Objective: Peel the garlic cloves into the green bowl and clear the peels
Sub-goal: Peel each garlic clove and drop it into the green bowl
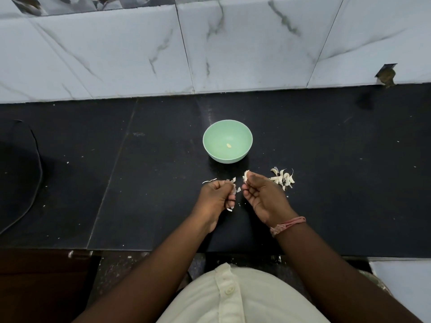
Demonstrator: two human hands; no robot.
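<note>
Pinched at the tips of the right hand (261,197), a garlic clove (246,176) is held just above the black counter (151,183), in front of the green bowl (227,141). Only its pale upper end shows past the thumb and forefinger, so its long axis seems to run roughly upright and a little away from the person, though the covered part leaves this uncertain. The right hand's fingers (250,191) are curled around the clove, with the palm turned toward the left. Just beside it, the left hand (215,197) is curled too, its fingertips pinching thin bits of papery peel (232,183); a further scrap (66,209) hangs below the little finger.

Inside the bowl one peeled clove (229,145) lies near the middle, its long axis slanting slightly from lower left to upper right. A heap of unpeeled cloves (283,178) rests on the counter to the right of the right hand, their pointed tips and dry tails turned various ways. A loose curl of peel (209,181) lies on the counter to the left of the left hand, and small white flakes are scattered over the dark surface.

A pink thread band (288,226) is worn on the right wrist. Behind the counter a wall of white veined tiles (140,54) is seen, and a cream buttoned shirt (233,297) fills the lower edge.
</note>
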